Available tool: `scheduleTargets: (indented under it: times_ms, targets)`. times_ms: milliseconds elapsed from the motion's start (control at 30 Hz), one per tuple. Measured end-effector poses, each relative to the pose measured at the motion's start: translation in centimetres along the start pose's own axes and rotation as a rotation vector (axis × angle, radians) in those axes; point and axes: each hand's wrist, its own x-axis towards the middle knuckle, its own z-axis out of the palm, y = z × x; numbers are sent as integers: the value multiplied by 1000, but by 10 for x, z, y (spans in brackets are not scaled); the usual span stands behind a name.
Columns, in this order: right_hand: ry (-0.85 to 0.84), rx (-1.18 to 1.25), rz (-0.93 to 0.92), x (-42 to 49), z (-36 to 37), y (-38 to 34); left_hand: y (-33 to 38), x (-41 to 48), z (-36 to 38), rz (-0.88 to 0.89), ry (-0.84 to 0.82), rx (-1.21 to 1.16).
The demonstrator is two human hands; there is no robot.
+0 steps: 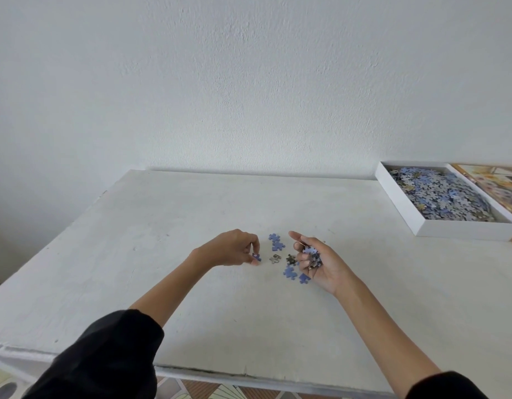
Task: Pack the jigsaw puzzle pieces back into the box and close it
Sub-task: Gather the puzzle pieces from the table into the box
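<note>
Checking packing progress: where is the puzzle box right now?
Head view: the open white box sits at the far right of the table, near the wall, heaped with pieces, its printed lid just beyond it.

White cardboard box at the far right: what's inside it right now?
The shallow white cardboard box holds a heap of mostly blue and grey jigsaw pieces, with no lid on it. The heap covers the box floor, so anything beneath cannot be seen.

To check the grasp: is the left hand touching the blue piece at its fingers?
Touching. The head view shows the left hand pinching the blue piece between thumb and fingers, with no gap.
</note>
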Motion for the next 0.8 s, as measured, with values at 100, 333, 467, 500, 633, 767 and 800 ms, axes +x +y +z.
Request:
scheduleTargets:
  times_ms: [100,333,467,500,633,767,800]
  targets:
    - [2,-8,1,0,-2,-1,0,0,-1,31,-43,-63]
    - [59,-215,-46,3,-1,-3,-4,-6,7,93,78,-296]
    - [116,-1037,-337,3,5,1,-4,-11,1,-83,119,-1215]
    - [100,-1170,-395,5,7,3,-5,-11,0,-125,114,-1446]
    - [87,-1392,-424,10,13,13,-11,-14,0,-37,48,-1993]
    - [156,-1540,-545,14,15,16,-18,-18,4,-29,55,-2092]
    - [150,-1565,-560,15,15,16,-18,-18,4,-80,83,-2071]
